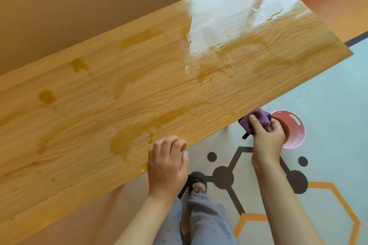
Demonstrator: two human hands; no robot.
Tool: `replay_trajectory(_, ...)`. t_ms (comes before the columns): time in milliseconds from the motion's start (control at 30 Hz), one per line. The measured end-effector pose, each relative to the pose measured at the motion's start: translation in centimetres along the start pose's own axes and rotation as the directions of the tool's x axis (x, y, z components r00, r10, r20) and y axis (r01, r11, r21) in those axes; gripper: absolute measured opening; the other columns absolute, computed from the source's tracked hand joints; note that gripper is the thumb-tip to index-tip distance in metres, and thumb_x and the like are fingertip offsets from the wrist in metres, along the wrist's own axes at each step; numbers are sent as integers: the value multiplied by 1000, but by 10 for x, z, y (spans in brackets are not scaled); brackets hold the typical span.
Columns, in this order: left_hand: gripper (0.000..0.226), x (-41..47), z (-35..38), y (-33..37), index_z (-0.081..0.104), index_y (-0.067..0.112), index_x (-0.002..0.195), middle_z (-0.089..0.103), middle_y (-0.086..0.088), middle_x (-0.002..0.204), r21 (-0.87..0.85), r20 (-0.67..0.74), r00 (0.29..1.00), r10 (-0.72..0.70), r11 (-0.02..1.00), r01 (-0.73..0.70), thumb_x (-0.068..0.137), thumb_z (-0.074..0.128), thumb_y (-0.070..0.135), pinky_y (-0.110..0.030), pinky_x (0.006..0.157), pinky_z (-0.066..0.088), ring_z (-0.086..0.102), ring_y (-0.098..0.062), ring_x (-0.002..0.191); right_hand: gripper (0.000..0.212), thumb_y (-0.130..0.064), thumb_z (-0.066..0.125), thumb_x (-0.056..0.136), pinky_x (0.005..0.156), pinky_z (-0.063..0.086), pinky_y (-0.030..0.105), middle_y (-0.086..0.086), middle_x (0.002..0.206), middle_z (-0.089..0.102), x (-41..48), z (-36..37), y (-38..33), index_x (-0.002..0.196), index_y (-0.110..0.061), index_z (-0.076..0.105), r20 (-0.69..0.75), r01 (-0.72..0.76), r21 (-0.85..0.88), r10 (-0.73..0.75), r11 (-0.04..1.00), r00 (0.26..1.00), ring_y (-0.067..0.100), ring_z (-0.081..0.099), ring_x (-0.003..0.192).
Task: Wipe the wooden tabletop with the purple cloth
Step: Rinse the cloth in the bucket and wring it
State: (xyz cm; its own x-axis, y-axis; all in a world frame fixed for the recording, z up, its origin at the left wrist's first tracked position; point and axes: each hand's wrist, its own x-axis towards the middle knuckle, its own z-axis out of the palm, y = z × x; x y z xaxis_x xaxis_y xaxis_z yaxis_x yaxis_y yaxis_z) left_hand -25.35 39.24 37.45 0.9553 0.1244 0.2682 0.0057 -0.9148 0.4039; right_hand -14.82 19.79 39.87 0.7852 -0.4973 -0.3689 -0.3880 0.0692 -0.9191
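The wooden tabletop runs from lower left to upper right, with darker wet patches across it and a shiny wet area toward its far right end. My right hand grips the bunched purple cloth just off the table's near edge, above the floor. My left hand rests on the near edge of the table, its fingers curled over the wood and nothing held in it.
A pink basin stands on the floor just right of my right hand. My legs and a slippered foot are below the table edge. The floor has hexagon and dot markings. A tan wall lies behind the table.
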Motion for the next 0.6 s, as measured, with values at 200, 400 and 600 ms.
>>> replay_trajectory(200,19,0,0,-1,67,14,98,63,-2,102,-30,-33,999,1,1000,-2,83,60,24,-35,78,43,50,-22,97,8,-18,62,90,54,39,4,-3,78,58,-41,21,16,91,-16,55,11,-16,-32,17,999,1000,0,54,65)
replay_trajectory(400,22,1,-2,3,71,13,96,65,-2,101,-59,-54,998,-38,998,34,87,56,27,-33,79,41,51,-21,97,21,-18,70,83,56,43,19,9,74,54,-111,37,42,89,-5,55,282,-143,-123,173,982,944,9,48,62)
replay_trajectory(600,26,1,-13,4,67,13,105,62,2,105,-176,31,994,-108,978,112,89,53,26,-27,87,39,51,-19,99,20,-13,74,79,62,48,26,6,72,59,-113,32,36,90,-4,60,398,-236,-108,259,966,880,13,55,66)
